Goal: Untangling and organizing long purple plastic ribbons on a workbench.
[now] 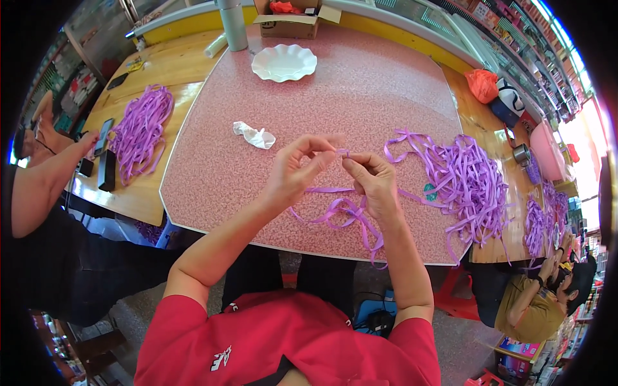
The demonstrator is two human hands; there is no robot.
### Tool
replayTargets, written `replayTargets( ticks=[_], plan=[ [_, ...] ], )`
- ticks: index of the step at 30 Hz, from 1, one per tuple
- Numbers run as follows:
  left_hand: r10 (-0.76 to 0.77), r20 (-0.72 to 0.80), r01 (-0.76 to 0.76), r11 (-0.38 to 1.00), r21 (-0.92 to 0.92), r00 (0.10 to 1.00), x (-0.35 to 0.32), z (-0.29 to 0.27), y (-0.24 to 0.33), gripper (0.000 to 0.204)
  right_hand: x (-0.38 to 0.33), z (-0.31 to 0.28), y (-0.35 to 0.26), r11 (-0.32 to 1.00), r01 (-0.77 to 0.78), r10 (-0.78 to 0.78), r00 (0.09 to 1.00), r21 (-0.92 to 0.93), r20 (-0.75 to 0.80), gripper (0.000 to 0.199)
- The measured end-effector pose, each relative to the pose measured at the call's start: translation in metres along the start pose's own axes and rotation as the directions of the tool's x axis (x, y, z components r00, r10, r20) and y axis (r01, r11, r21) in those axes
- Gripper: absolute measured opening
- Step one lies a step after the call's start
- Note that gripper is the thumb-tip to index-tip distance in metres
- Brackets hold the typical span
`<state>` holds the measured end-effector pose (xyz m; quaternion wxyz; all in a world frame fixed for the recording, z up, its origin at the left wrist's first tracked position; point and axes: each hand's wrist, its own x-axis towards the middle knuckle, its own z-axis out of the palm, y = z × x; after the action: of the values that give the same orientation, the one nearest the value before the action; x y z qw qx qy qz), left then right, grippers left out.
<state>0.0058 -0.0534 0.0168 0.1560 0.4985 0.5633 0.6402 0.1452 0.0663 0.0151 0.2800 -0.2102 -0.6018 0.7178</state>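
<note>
Over the front middle of the pink speckled table (pixel 212 186), my left hand (pixel 293 168) and my right hand (pixel 376 183) meet with fingertips pinched. Between them is a short bit of purple ribbon (pixel 343 153), gripped from both sides; its exact fold is too small to make out. Loose lengths of purple ribbon (pixel 347 212) trail below my hands in loops, some hanging over the near table edge. A big tangled heap of purple ribbons (pixel 473 183) lies right of my right hand, with a small teal piece (pixel 430 191) at its left side.
Crumpled white tissue (pixel 255 135) lies left of my hands. Farther back are a scalloped white dish (pixel 284 63), a pale green bottle (pixel 233 27) and a cardboard box (pixel 290 26). Another ribbon heap (pixel 141 128) sits beside a person's arm (pixel 51 167); another person (pixel 537 302) sits at right.
</note>
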Motion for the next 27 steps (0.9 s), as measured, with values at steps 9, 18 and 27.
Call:
replayTargets(
  ticks=[9, 18, 27],
  plan=[
    [-0.384, 0.085, 0.37, 0.772, -0.516, 0.92, -0.004, -0.001, -0.009, 0.011, 0.008, -0.018, 0.0, 0.906, -0.3, 0.313, 0.95, 0.3, 0.003, 0.009],
    [-0.402, 0.165, 0.4, 0.618, -0.677, 0.901, -0.006, 0.007, -0.012, 0.012, 0.014, -0.024, 0.004, 0.855, -0.455, 0.415, 0.888, 0.249, 0.198, 0.014],
    [0.43, 0.111, -0.397, 0.661, 0.637, 0.896, -0.007, 0.009, -0.014, 0.014, -0.003, -0.002, 0.01, 0.972, -0.071, 0.073, 0.997, -0.222, -0.002, 0.014]
  ],
)
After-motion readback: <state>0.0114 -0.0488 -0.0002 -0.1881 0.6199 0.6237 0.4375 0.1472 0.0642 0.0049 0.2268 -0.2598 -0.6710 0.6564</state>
